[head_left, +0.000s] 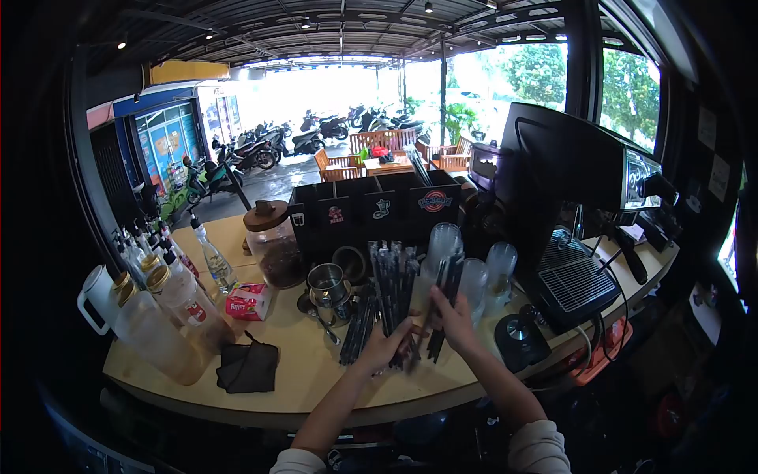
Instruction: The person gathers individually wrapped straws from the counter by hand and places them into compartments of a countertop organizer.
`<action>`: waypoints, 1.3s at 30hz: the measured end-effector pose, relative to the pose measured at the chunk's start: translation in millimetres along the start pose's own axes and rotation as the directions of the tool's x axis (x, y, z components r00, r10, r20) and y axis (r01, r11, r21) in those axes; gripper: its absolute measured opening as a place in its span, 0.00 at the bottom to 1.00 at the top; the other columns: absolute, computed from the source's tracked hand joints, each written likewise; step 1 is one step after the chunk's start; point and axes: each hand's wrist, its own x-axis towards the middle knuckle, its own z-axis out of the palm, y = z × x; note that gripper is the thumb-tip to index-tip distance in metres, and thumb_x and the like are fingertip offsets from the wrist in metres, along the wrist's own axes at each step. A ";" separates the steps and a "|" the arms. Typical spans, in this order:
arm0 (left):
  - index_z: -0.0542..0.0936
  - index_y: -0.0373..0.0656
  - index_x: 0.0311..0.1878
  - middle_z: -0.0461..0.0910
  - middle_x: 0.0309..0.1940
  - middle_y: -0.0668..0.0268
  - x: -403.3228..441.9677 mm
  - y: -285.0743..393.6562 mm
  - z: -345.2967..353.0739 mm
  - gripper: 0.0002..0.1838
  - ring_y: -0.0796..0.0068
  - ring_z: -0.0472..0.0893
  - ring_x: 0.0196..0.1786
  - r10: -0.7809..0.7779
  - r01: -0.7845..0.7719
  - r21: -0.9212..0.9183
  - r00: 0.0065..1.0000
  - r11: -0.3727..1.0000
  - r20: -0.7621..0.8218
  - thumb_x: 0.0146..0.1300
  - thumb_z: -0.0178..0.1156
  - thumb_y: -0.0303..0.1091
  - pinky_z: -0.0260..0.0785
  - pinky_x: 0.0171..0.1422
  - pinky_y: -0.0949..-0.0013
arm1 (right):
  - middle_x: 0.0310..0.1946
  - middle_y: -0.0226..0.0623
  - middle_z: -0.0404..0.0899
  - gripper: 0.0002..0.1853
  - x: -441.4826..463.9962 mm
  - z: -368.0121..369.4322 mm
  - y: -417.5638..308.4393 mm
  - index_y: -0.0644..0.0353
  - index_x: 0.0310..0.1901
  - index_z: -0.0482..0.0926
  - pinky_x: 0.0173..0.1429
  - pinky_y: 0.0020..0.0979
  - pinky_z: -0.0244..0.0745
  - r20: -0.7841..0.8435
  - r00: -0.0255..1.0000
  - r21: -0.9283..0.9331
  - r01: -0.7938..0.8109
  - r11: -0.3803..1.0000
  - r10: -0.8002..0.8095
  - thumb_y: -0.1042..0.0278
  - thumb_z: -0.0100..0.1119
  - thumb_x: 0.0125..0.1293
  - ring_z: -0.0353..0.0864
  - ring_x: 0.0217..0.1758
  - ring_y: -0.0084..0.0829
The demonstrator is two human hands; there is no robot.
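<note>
Wrapped black straws (387, 276) stand upright in a bundle, with my left hand (388, 344) closed around their lower part. To the right of it, my right hand (453, 317) is closed on a smaller bunch of the same straws (452, 276), held nearly upright. More wrapped straws (359, 328) lean or lie just left of my left hand. Clear plastic cups (474, 280) stand behind and right of my right hand. A metal cup (326, 280) is to the left of the straws, near a spoon (325, 322).
A black compartment box (379, 207) stands at the back. Left are a lidded jar (276, 249), bottles (212, 257), pitchers (154, 332), a red-white packet (248, 302) and a dark cloth (248, 366). Right are a round black device (521, 341) and a coffee machine (572, 276).
</note>
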 end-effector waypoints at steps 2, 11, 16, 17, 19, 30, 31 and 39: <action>0.75 0.37 0.40 0.74 0.21 0.67 0.1 -1.0 -1.3 0.14 0.86 0.64 0.17 0.021 -0.029 -0.103 0.997 0.994 -0.080 0.65 0.48 0.40 0.57 0.22 0.80 | 0.16 0.24 0.62 0.12 2.7 2.8 2.2 0.58 0.29 0.66 0.16 0.19 0.54 -0.038 0.998 0.033 0.053 0.998 -0.052 0.60 0.50 0.65 0.59 0.13 0.16; 0.75 0.34 0.35 0.73 0.19 0.66 -3.6 4.2 4.5 0.15 0.81 0.72 0.20 0.080 -0.079 0.069 0.997 0.994 -0.016 0.65 0.48 0.38 0.67 0.28 0.76 | 0.17 0.25 0.66 0.09 -4.8 25.9 -19.3 0.62 0.32 0.70 0.14 0.19 0.53 -0.028 0.993 -0.295 0.103 0.950 -0.117 0.68 0.59 0.58 0.60 0.10 0.14; 0.75 0.33 0.36 0.78 0.31 0.60 -6.4 3.4 7.3 0.13 0.78 0.77 0.24 0.044 -0.048 0.101 0.998 0.994 0.040 0.65 0.49 0.36 0.71 0.30 0.74 | 0.13 0.23 0.66 0.08 -13.0 30.9 -32.0 0.62 0.28 0.72 0.15 0.18 0.53 -0.013 1.000 -0.283 -0.021 0.959 0.018 0.71 0.62 0.54 0.60 0.12 0.11; 0.75 0.33 0.36 0.78 0.31 0.60 -7.2 3.4 8.6 0.13 0.78 0.77 0.24 0.044 -0.048 0.103 0.998 0.994 0.042 0.65 0.49 0.36 0.71 0.30 0.74 | 0.12 0.22 0.65 0.08 -13.6 30.7 -32.4 0.61 0.26 0.72 0.15 0.18 0.54 -0.001 1.000 -0.293 0.017 0.956 -0.018 0.70 0.62 0.54 0.60 0.13 0.11; 0.74 0.32 0.38 0.78 0.29 0.60 -9.5 5.4 13.1 0.14 0.76 0.77 0.24 0.092 -0.092 -0.007 0.995 0.996 -0.028 0.65 0.48 0.36 0.72 0.29 0.74 | 0.12 0.22 0.65 0.08 -11.1 24.7 -27.4 0.61 0.26 0.72 0.15 0.18 0.54 -0.021 0.999 -0.329 0.037 0.944 -0.047 0.70 0.62 0.54 0.60 0.13 0.11; 0.70 0.28 0.44 0.78 0.37 0.53 -10.9 1.7 14.3 0.12 0.67 0.81 0.36 0.141 -0.143 -0.010 0.986 0.990 -0.091 0.63 0.51 0.29 0.75 0.42 0.69 | 0.16 0.21 0.66 0.09 -15.4 17.7 -24.6 0.61 0.31 0.73 0.16 0.17 0.52 -0.121 0.990 -0.238 0.045 0.970 -0.075 0.69 0.64 0.53 0.61 0.15 0.11; 0.69 0.28 0.45 0.78 0.38 0.52 -11.1 1.2 14.2 0.12 0.66 0.81 0.37 0.139 -0.144 -0.038 0.984 0.989 -0.109 0.62 0.51 0.28 0.75 0.44 0.69 | 0.16 0.21 0.66 0.09 -15.4 17.6 -25.0 0.62 0.33 0.73 0.16 0.17 0.51 -0.126 0.989 -0.236 0.045 0.971 -0.077 0.69 0.63 0.53 0.60 0.15 0.11; 0.68 0.28 0.45 0.77 0.40 0.50 -15.7 5.5 14.3 0.13 0.65 0.81 0.37 0.165 -0.186 -0.115 0.972 0.976 -0.167 0.62 0.52 0.28 0.76 0.43 0.69 | 0.19 0.23 0.69 0.13 -17.6 20.0 -34.1 0.64 0.38 0.75 0.17 0.16 0.54 -0.059 0.998 -0.181 0.017 0.983 -0.028 0.68 0.64 0.52 0.61 0.15 0.11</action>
